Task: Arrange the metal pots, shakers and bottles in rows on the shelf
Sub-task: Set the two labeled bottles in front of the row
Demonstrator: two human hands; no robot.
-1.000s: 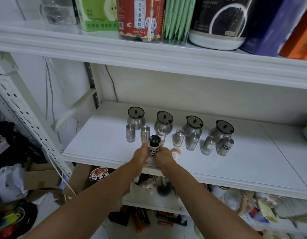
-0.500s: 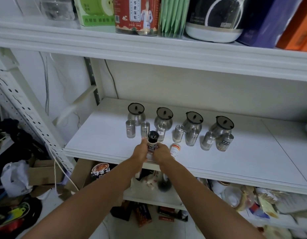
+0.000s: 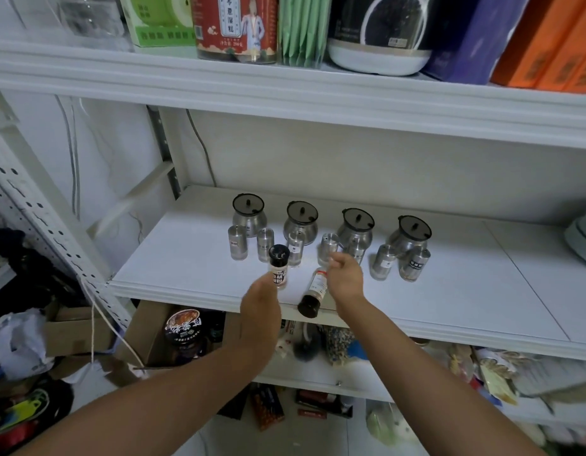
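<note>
Four metal pots with black lids, the leftmost metal pot (image 3: 248, 216) among them, stand in a back row on the white shelf (image 3: 186, 258). Several small metal shakers (image 3: 238, 242) stand in a row in front of them. My left hand (image 3: 260, 304) grips the base of an upright black-capped spice bottle (image 3: 278, 266) near the shelf's front. A second bottle (image 3: 313, 296) lies on its side, its black cap at the front edge. My right hand (image 3: 345, 276) hovers above it with loosely curled fingers, its fingertips by one shaker (image 3: 328, 246). Whether they touch it I cannot tell.
The upper shelf (image 3: 285, 90) carries tins, boxes and packets. A pale rounded object (image 3: 584, 238) sits at the shelf's far right. Clutter fills the lower shelf (image 3: 350, 380). A perforated white upright (image 3: 38, 209) and floor clutter are at left.
My right hand has let go of the upright bottle and moved right and back toward the shakers. The second bottle now lies uncovered on its side. My left hand still holds the upright bottle.
</note>
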